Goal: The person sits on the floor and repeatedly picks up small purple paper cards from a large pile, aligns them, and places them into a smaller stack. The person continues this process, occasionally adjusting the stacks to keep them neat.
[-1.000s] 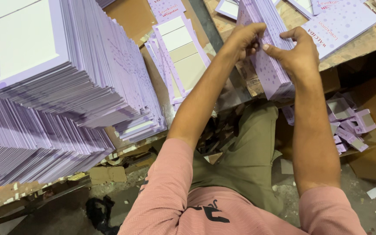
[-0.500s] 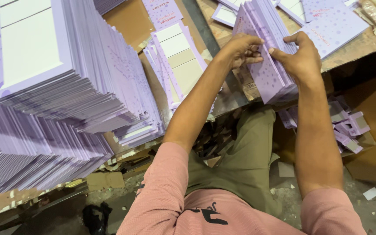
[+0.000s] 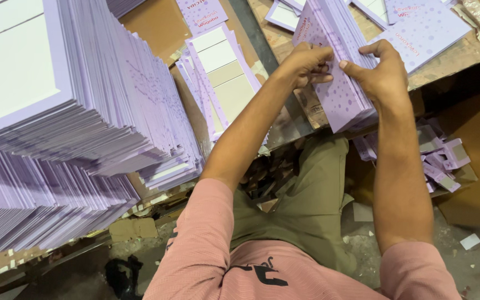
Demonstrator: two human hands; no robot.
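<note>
Both hands gripping a bundle of lilac dotted cards at the workbench's near edge.

Left hand (image 3: pixel 305 65) and right hand (image 3: pixel 381 75) pinch the card bundle (image 3: pixel 340 94) from either side, fingers closed on it; it overhangs the wooden workbench (image 3: pixel 445 58) edge. Tall lilac card stacks (image 3: pixel 68 128) sit well left; offcuts (image 3: pixel 440 161) lie below right.

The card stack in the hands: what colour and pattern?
Lilac with pale dots, in the head view.

Matt lilac printed card stack (image 3: pixel 337 83); smooth paperboard sheets (image 3: pixel 56 111); rough worn wood tabletop (image 3: pixel 445 61); brown corrugated cardboard (image 3: pixel 156 25); pink ribbed cloth sleeves (image 3: pixel 206 239).
</note>
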